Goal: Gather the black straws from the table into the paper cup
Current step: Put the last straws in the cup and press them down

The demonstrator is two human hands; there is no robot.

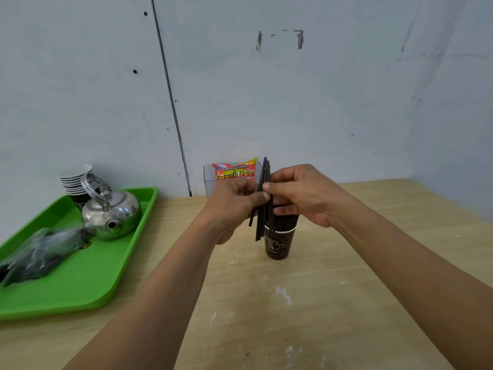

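- The table (293, 316) nearest me is smooth wood. Any straw I drop will probably roll or bounce on it, and I would have to gather it again.
- The cup (278, 245) stands on the table just below my hands, and neither hand steadies it. It is paper and looks light, with a bunch of straws already standing in it. A sideways push from my bundle could tip it and spill the lot.
- The straws (264, 198) I hold are upright over the cup, but their lower ends splay. Several hang outside the rim on its left, in front of the cup wall. Lowered as they are, those ends would miss the mouth and slide down the outside.
- My left hand (232, 204) pinches the bundle from the left. My right hand (301, 196) pinches it from the right, thumb and fingers curled on it. Both grips sit near mid-length, so loosening one hand to square the ends could let a few slip.
- The cup looks fairly full. New straws may jam on those inside and bend.
- The tray (80, 284) with the kettle (112, 212) lies well to my left, and the packet (236, 170) stands behind my hands by the wall. A straw flicked that far would be awkward to fetch.
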